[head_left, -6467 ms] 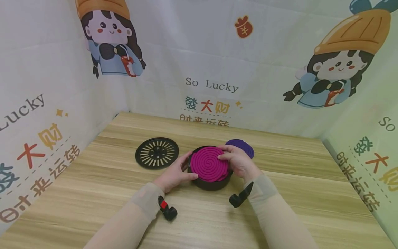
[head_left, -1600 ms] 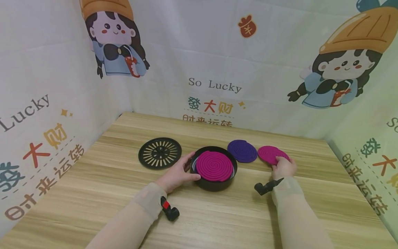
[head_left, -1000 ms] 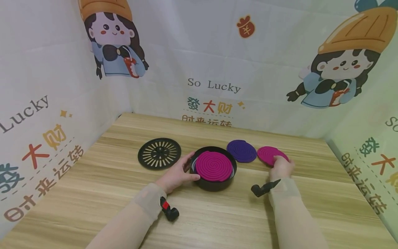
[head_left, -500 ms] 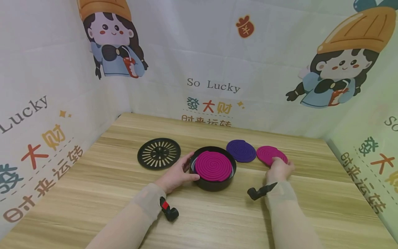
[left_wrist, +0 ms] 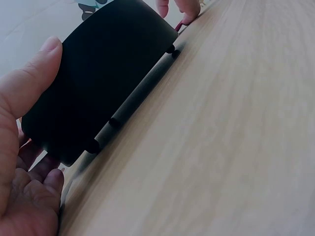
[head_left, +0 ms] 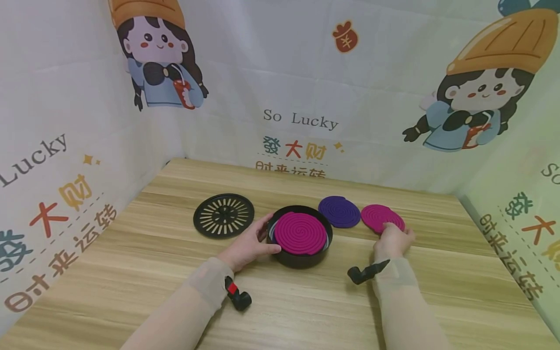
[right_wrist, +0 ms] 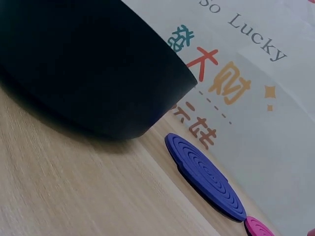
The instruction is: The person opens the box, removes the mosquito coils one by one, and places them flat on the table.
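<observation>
My left hand grips the side of a round black mosquito coil holder, thumb in front and fingers behind. Inside it lies a magenta mosquito coil, with a greyish lining showing at both sides. My right hand is at the near right edge of a second magenta mosquito coil lying flat on the table, one fingertip overlapping it and another spread to the right. Beside that coil rests a purple mosquito coil; the right wrist view also shows this purple coil.
The slotted black lid lies flat behind my left hand. Everything stands on a wood-grain table. A printed cloth hangs along the back and both sides. Small feet show under the holder in the left wrist view.
Earlier both hands were at the holder; since then my right hand has moved right, and a magenta coil now lies beside the purple one. Lately that hand has drawn slightly back toward me.
</observation>
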{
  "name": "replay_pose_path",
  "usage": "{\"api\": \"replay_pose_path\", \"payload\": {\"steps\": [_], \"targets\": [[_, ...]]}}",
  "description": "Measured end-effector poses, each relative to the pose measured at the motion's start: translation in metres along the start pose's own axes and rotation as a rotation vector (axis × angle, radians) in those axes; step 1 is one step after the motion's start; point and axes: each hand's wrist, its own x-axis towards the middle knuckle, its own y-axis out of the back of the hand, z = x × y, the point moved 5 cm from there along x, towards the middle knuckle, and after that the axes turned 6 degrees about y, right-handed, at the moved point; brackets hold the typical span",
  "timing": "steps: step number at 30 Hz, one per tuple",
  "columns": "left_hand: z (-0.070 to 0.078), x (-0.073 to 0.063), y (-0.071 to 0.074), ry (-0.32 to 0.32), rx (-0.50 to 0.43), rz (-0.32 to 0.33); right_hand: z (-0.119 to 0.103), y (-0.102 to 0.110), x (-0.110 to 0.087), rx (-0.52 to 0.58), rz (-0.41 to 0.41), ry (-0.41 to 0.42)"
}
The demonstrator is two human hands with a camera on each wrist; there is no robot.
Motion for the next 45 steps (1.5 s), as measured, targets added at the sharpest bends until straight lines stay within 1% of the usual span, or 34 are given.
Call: {"api": "replay_pose_path", "payload": {"steps": [4, 9, 12, 17, 23, 28, 34, 42, 45], "targets": [[-0.001, 0.0, 0.0, -0.002, -0.004, -0.004, 0.001, 0.002, -0.001, 0.004, -0.01, 0.008], [-0.001, 0.001, 0.0, -0.008, -0.014, -0.013, 0.001, 0.005, -0.001, -0.023, -0.016, 0.047], [-0.002, 0.002, 0.0, -0.012, -0.013, -0.012, 0.001, 0.006, -0.001, -0.03, -0.012, 0.056], [-0.003, 0.002, 0.0, -0.014, -0.003, 0.002, 0.0, 0.007, -0.003, -0.039, -0.006, 0.05], [-0.002, 0.002, 0.0, -0.003, -0.002, 0.015, 0.0, 0.008, -0.005, -0.053, -0.025, 0.038], [-0.001, 0.0, 0.0, -0.007, -0.007, 0.007, 0.0, 0.01, -0.004, -0.053, -0.034, 0.047], [0.001, 0.0, 0.0, -0.004, -0.014, -0.011, 0.001, 0.013, -0.003, -0.078, -0.028, 0.045], [-0.001, 0.001, 0.001, -0.004, -0.018, -0.011, -0.001, 0.016, -0.008, -0.103, -0.041, 0.081], [-0.001, 0.0, 0.001, -0.01, -0.021, -0.01, -0.004, 0.012, -0.014, -0.129, -0.068, 0.132]]}}
